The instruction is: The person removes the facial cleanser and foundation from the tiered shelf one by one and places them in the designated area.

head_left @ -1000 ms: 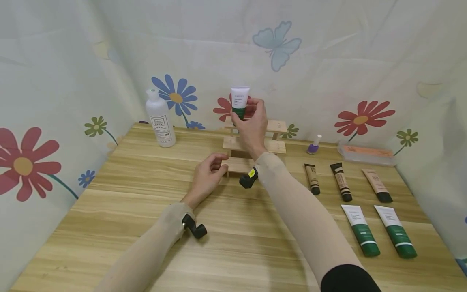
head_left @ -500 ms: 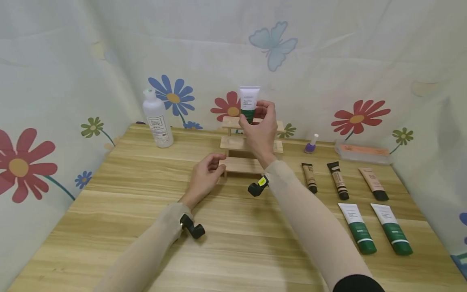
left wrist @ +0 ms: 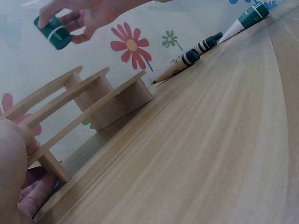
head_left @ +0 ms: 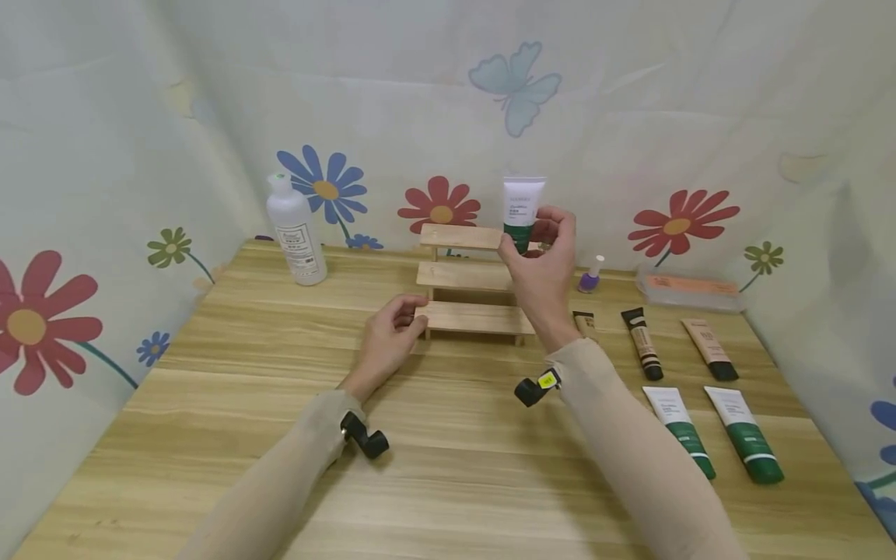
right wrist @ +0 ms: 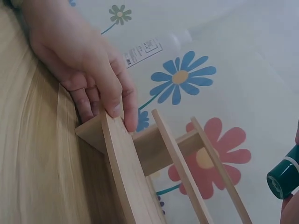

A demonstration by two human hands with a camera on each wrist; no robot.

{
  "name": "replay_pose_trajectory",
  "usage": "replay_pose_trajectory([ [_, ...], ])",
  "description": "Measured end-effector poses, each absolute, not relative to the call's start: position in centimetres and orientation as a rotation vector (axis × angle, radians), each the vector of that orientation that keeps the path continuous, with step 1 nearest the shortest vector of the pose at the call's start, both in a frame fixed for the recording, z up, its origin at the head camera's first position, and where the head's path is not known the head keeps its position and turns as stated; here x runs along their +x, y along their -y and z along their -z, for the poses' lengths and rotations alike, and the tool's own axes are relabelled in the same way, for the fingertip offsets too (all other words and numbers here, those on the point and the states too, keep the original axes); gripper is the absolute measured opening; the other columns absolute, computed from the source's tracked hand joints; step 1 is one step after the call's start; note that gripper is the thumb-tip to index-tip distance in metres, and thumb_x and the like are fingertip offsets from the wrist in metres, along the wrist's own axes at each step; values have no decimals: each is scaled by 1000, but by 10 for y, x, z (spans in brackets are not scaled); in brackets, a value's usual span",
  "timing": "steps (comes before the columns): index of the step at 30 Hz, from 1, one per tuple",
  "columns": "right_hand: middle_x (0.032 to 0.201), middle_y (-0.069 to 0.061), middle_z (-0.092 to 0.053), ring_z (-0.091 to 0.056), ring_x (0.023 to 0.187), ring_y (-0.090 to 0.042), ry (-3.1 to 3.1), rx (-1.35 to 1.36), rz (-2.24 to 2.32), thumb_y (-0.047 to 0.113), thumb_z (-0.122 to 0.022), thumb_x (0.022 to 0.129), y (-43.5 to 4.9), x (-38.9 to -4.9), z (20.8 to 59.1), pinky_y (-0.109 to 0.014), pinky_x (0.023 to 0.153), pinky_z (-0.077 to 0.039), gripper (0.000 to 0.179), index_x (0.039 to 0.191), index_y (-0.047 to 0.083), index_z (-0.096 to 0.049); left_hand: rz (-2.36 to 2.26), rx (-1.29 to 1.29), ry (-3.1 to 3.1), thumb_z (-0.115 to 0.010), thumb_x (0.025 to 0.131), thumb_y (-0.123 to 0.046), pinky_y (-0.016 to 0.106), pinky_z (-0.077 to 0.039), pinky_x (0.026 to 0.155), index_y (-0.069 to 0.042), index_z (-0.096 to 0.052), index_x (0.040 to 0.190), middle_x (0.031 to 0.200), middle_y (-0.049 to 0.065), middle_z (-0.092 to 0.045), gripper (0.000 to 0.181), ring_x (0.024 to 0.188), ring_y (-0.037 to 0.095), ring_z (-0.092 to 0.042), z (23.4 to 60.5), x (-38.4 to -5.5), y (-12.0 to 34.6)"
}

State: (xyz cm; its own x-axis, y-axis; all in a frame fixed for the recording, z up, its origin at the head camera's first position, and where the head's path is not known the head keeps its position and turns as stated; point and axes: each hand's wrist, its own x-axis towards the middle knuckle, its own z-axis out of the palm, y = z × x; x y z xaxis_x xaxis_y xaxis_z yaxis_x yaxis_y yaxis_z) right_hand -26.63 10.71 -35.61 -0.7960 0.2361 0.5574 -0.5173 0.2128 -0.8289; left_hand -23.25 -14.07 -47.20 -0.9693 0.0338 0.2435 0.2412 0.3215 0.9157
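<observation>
My right hand [head_left: 546, 260] holds a white-and-green squeeze tube [head_left: 523, 204] upright, green cap down, in front of the right end of the small three-tier wooden stand [head_left: 476, 317]. The left wrist view shows the tube's green cap end [left wrist: 57, 35] raised above the stand's steps. My left hand [head_left: 388, 334] pinches the left end of the lowest step, its thumb on the board in the right wrist view, where the left hand [right wrist: 88, 65] shows large. The stand's top right part is hidden behind my right hand.
Two more white-and-green tubes [head_left: 745, 435] lie at the right, below a beige tube [head_left: 710, 350] and a black-ended tube [head_left: 642, 342]. A small tube [head_left: 584, 323] is partly covered. Behind stand purple nail polish [head_left: 589, 280], a clear case [head_left: 689, 292] and, left, a white bottle [head_left: 297, 241].
My right hand has moved to the right and slightly down with the tube, from the stand's upper left to its right end. The left hand has stayed at the stand.
</observation>
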Motion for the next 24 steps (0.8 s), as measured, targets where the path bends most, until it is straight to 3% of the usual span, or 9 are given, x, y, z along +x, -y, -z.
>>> replay_pose_trajectory([
  [6, 120, -3, -60, -62, 108, -17, 1889, 220, -1629, 14, -84, 96, -134, -246, 359, -29, 82, -56, 52, 138, 13, -54, 1703, -237, 2412, -72, 109, -19, 39, -61, 101, -19, -76, 135, 127, 6, -75, 26, 115, 21, -73, 472, -233, 140],
  [14, 120, 1, -60, -61, 108, -17, 1883, 137, -1614, 10, -85, 95, -167, -227, 364, -28, 83, -55, 54, 139, 14, -54, 1695, -234, 2422, -72, 109, -21, 32, -61, 97, -22, -75, 134, 127, 2, -74, 25, 114, 20, -72, 474, -233, 141],
  [24, 124, 5, -58, -60, 111, -13, 1941, 17, -1501, 17, -86, 97, -208, -206, 371, -24, 86, -55, 58, 145, 16, -53, 1698, -231, 2426, -72, 109, -23, 30, -60, 96, -22, -75, 135, 125, 3, -74, 26, 113, 20, -72, 473, -232, 141],
])
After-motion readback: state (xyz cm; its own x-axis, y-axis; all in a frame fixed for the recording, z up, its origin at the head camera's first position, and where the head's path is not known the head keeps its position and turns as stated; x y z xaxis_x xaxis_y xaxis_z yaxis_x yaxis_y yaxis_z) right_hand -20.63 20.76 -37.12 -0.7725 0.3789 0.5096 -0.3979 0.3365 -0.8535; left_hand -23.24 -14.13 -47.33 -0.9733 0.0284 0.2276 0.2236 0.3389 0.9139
